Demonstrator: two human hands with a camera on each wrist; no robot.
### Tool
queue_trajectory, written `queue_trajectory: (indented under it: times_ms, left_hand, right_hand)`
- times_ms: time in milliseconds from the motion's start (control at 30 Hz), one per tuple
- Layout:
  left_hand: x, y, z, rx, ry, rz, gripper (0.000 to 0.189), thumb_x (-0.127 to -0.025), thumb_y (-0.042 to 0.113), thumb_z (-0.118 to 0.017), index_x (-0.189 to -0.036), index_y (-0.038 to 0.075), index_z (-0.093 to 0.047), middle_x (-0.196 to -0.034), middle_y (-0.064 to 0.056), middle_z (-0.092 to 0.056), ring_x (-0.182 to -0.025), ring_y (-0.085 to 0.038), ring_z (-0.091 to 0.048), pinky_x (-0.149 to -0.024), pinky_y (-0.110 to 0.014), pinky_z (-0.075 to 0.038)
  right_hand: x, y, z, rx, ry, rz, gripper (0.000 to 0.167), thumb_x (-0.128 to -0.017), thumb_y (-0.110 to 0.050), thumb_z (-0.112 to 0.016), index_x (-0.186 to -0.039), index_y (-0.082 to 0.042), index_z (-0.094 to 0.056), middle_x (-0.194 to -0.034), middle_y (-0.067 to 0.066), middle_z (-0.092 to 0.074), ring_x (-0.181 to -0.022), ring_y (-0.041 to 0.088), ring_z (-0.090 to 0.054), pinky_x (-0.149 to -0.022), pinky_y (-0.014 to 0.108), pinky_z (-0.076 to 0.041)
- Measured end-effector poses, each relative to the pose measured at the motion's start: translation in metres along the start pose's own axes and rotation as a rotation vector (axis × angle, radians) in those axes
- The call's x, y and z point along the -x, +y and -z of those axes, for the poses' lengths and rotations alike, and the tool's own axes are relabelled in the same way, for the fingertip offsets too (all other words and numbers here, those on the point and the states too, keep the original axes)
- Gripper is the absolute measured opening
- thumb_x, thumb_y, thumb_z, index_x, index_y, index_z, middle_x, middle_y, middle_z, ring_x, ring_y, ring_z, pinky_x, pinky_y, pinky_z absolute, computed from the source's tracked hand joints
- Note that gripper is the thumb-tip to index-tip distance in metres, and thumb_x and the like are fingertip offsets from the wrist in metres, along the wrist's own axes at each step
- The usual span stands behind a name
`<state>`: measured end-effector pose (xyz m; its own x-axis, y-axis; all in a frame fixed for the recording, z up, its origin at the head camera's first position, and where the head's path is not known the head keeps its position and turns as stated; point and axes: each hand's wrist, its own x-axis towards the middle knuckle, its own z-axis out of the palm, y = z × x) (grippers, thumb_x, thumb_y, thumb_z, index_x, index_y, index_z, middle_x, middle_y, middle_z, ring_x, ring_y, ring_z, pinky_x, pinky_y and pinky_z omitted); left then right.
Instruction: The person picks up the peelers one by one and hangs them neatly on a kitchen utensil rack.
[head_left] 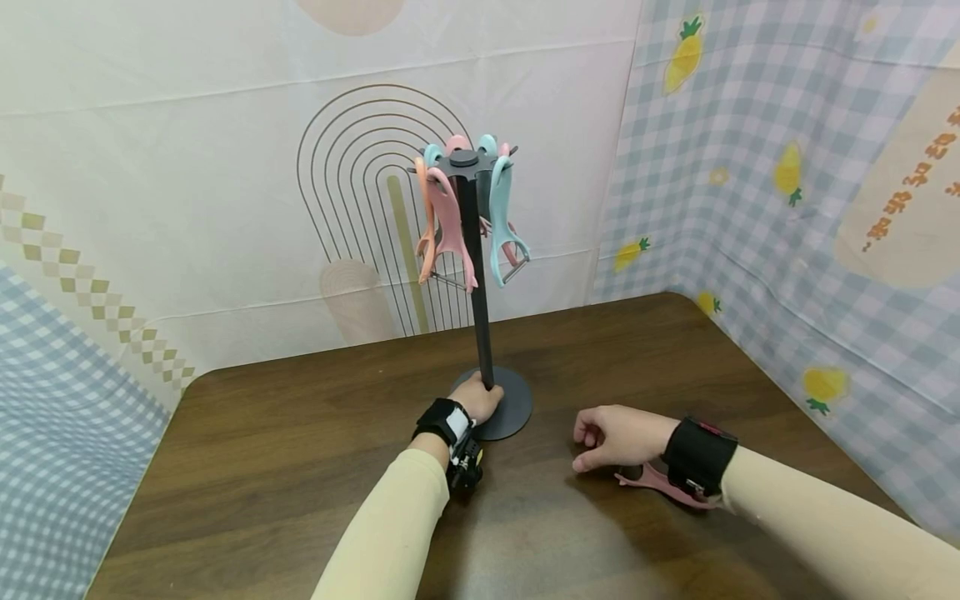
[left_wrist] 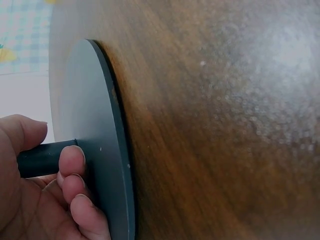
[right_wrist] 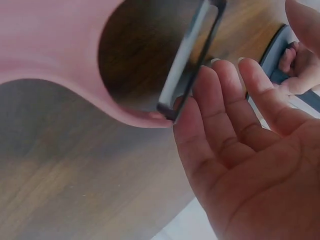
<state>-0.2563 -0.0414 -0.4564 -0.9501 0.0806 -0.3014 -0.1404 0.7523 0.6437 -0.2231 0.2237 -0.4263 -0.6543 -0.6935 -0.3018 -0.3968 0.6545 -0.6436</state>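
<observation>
My left hand (head_left: 478, 398) grips the dark upright pole (head_left: 481, 333) of a hanging stand, low down by its round base (head_left: 517, 410). In the left wrist view the thumb and curled fingers wrap that pole just above the base plate (left_wrist: 95, 115). To the right, my right hand (head_left: 618, 435) hovers over the table with loosely bent fingers and nothing held. Beneath its wrist is a pink peeler (head_left: 667, 485); the right wrist view has this peeler (right_wrist: 50, 40) large and close, its metal blade overlapping the fingertips.
Several peelers hang from hooks at the stand's top, among them a pink peeler (head_left: 450, 221), a light blue peeler (head_left: 499, 212) and an orange peeler (head_left: 423, 204). The brown wooden table (head_left: 300, 467) meets a patterned cloth backdrop (head_left: 225, 208) behind and checked cloth (head_left: 750, 250) on the right.
</observation>
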Motion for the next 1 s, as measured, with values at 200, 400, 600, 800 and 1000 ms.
queue_trajectory:
  times_ms: [200,400,600,800,1000]
  left_hand:
    - [-0.002,-0.003,-0.002,-0.005,0.005,-0.012,0.050,-0.100,0.030,-0.045,-0.139,-0.002,-0.043,-0.119,-0.022,-0.061,-0.104,-0.032,-0.059,-0.088,-0.043,-0.046]
    - [-0.004,-0.004,-0.003,0.003,0.016,-0.012,0.048,-0.100,0.029,-0.046,-0.136,-0.002,-0.045,-0.116,-0.021,-0.061,-0.101,-0.031,-0.059,-0.087,-0.042,-0.046]
    - [-0.001,0.000,-0.002,0.001,0.017,-0.021,0.047,-0.100,0.030,-0.046,-0.134,-0.002,-0.046,-0.116,-0.021,-0.061,-0.102,-0.031,-0.059,-0.087,-0.042,-0.047]
    - [0.009,0.006,0.003,0.003,0.017,-0.013,0.046,-0.101,0.029,-0.045,-0.135,-0.002,-0.045,-0.113,-0.020,-0.061,-0.099,-0.030,-0.058,-0.087,-0.042,-0.046]
    - [0.008,0.005,-0.001,0.006,0.032,-0.001,0.044,-0.101,0.029,-0.045,-0.133,-0.002,-0.047,-0.105,-0.017,-0.061,-0.090,-0.028,-0.056,-0.082,-0.040,-0.045]
  right_hand:
    - [0.006,0.003,-0.004,0.016,-0.020,-0.040,0.041,-0.082,-0.043,-0.076,-0.100,-0.011,-0.058,-0.089,0.003,-0.054,-0.075,0.015,-0.051,-0.070,0.033,-0.043]
    - [0.018,0.006,-0.001,0.143,0.010,-0.022,0.045,-0.077,-0.048,-0.078,-0.101,-0.014,-0.060,-0.096,0.000,-0.052,-0.085,0.017,-0.046,-0.075,0.036,-0.041]
    - [0.041,0.016,0.006,0.158,0.035,-0.067,0.047,-0.077,-0.046,-0.079,-0.106,-0.014,-0.059,-0.096,0.001,-0.048,-0.083,0.017,-0.043,-0.071,0.034,-0.039]
    - [0.054,0.028,0.007,0.178,0.069,-0.133,0.049,-0.071,-0.038,-0.084,-0.099,-0.010,-0.055,-0.083,0.003,-0.047,-0.070,0.014,-0.044,-0.062,0.030,-0.036]
    - [0.051,0.036,0.004,0.143,0.100,-0.144,0.039,-0.075,-0.025,-0.083,-0.096,-0.009,-0.054,-0.079,0.002,-0.050,-0.068,0.014,-0.045,-0.061,0.030,-0.037]
